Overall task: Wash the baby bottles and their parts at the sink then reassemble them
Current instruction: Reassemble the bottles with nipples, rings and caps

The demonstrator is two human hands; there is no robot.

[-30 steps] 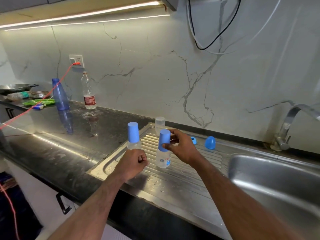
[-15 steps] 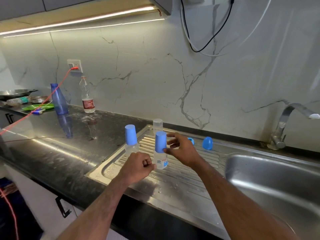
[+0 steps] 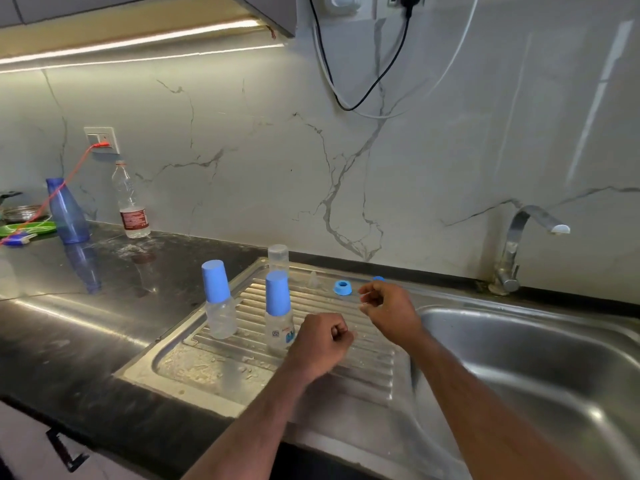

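Observation:
Two capped baby bottles stand on the steel drainboard (image 3: 221, 368): one with a blue cap at the left (image 3: 218, 301), one with a blue cap and a printed label (image 3: 278, 311) to its right. An uncapped clear bottle (image 3: 278, 258) stands behind them at the back rim. A clear teat (image 3: 313, 280), a blue ring (image 3: 342, 287) and a blue cap (image 3: 378, 279), mostly hidden by my right hand, lie further right. My left hand (image 3: 322, 341) is a closed fist beside the labelled bottle, holding nothing. My right hand (image 3: 388, 310) hovers with loosely curled fingers, empty.
The sink basin (image 3: 554, 368) lies to the right, with the tap (image 3: 523, 237) behind it. On the black counter (image 3: 69, 323) at the left stand a blue carafe (image 3: 65, 213) and a plastic water bottle (image 3: 131, 202). A red cable (image 3: 72, 171) runs from the wall socket.
My right hand has let go of the labelled bottle's cap and moved right, toward the blue ring. My left fist has shifted right, past the labelled bottle. The camera has moved closer.

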